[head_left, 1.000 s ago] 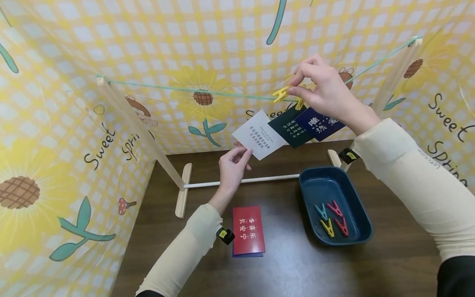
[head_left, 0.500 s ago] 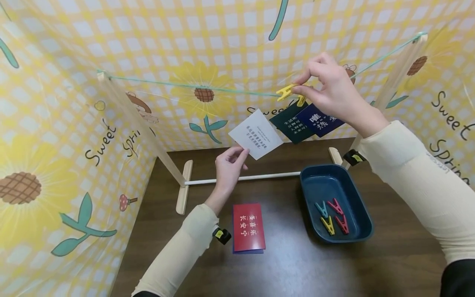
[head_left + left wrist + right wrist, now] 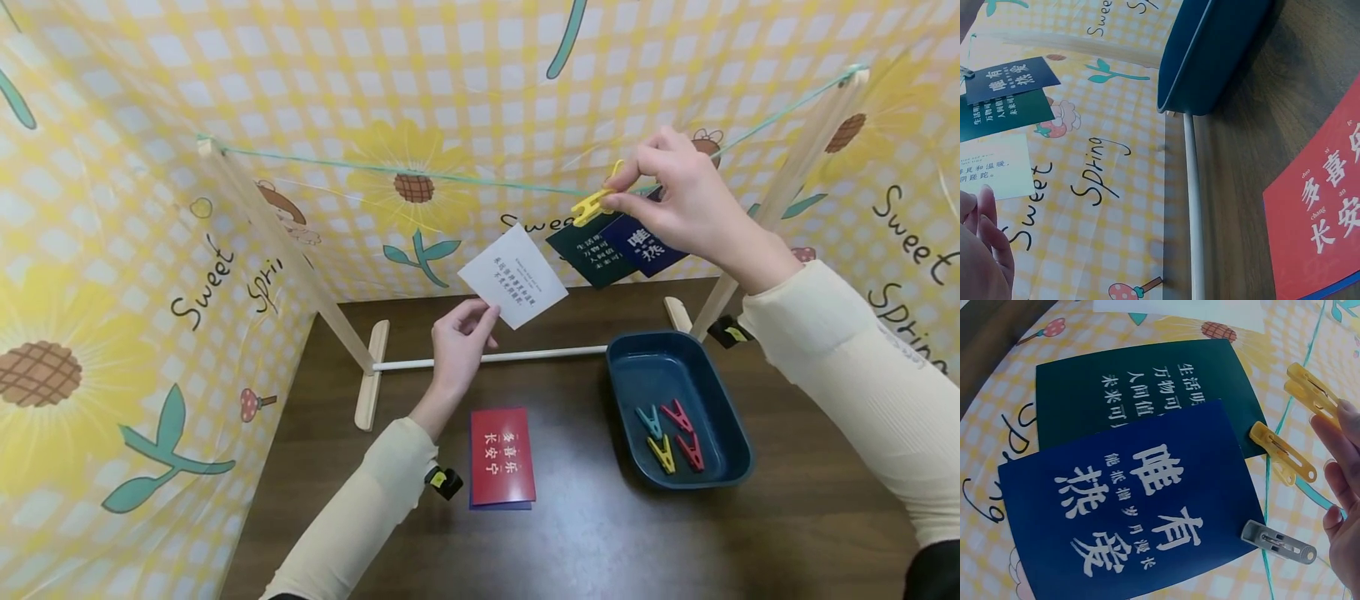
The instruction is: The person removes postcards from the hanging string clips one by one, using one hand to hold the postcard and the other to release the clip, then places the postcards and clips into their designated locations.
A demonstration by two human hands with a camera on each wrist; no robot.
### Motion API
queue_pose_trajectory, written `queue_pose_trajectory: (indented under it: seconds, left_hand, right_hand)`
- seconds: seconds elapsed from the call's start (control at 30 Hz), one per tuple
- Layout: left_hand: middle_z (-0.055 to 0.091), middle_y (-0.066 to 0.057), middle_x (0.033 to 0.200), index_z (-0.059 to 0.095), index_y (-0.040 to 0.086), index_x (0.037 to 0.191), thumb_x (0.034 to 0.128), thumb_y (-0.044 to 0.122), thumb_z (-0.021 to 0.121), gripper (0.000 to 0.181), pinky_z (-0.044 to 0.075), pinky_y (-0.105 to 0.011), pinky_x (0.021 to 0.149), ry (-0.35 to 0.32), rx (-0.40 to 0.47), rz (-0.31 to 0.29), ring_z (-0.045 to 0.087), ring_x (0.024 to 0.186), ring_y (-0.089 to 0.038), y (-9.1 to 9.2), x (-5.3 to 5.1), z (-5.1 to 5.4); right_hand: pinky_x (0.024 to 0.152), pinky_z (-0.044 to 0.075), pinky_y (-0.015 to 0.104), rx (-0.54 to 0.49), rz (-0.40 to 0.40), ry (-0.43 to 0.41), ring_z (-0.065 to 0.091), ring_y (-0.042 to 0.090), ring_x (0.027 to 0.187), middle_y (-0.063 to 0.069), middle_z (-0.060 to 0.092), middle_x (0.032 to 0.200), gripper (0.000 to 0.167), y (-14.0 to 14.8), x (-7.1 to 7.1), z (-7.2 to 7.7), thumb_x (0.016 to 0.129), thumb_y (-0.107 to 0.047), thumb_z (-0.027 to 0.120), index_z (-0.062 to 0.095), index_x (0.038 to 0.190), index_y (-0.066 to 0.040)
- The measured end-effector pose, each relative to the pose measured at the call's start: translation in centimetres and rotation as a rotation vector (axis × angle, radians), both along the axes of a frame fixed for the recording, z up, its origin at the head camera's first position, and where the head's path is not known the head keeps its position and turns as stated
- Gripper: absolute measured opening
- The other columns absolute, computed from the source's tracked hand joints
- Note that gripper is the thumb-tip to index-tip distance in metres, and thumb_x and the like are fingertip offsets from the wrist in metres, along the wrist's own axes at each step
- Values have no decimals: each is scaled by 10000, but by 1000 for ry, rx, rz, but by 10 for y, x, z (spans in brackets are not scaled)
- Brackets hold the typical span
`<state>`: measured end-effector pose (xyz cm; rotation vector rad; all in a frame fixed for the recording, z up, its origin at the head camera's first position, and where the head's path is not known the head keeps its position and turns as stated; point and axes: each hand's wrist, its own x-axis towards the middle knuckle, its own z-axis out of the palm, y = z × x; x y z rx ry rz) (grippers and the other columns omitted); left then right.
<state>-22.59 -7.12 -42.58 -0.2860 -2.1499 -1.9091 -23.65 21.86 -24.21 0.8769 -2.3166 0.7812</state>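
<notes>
My left hand [image 3: 459, 342] pinches a white printed card [image 3: 513, 275] by its lower corner, holding it tilted below the green cord [image 3: 450, 177]. My right hand [image 3: 678, 196] pinches a yellow clothespin [image 3: 590, 208] near the cord. In the right wrist view, this clothespin [image 3: 1310, 390] is apart from the cord. A dark green card [image 3: 1129, 400] hangs from the cord by another yellow clothespin [image 3: 1282, 452]. Overlapping it, a blue card [image 3: 1129, 512] hangs by a grey clothespin [image 3: 1279, 542]. The white card lies left of both hanging cards, apart from the cord.
Wooden posts [image 3: 258, 225] carry the cord, with a white rod [image 3: 543, 355] low between them. A dark blue tray [image 3: 716, 392] holds several clothespins [image 3: 662, 454]. A red card [image 3: 502, 457] lies over a blue one on the brown table [image 3: 570, 533].
My right hand has moved a little right and down with the yellow clothespin. My left hand has drifted slightly left with the white card.
</notes>
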Motion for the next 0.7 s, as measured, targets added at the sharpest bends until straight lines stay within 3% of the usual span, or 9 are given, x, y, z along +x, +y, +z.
queue_pose_trajectory:
  seconds: [0.13,0.27,0.4,0.7]
  left_hand:
    - [753,-149,866,774,14,1015,974,141,754,135,454,-204,510,11,-7,-1,635,551,-383,-3,2,0]
    - [749,-128,830,769,8,1006,971,142,757,139,461,-201,512,16,-14,2,619,512,-197,-6,5,1]
    - [757,-137,855,768,-2,1010,972,130,752,137,430,-201,488,26,-21,2,606,509,-120,-10,7,1]
    - [742,-234,914,760,-46,1017,966,68,746,126,430,-184,503,-23,-13,13,590,512,-131,-12,15,-3]
  right_hand:
    - [774,346,299,15,-6,-5,482,261,988,193,565,1008,124,4,4,-4,871,26,815,704,926,23]
    - [749,361,289,24,23,11,503,263,978,179,576,980,125,9,7,-9,858,35,822,709,909,18]
    - [771,339,309,27,48,17,511,279,979,176,591,970,137,15,8,-14,834,48,837,714,881,10]
    - [761,327,343,64,62,23,496,296,932,166,597,919,176,23,12,-27,773,57,876,737,859,-8]
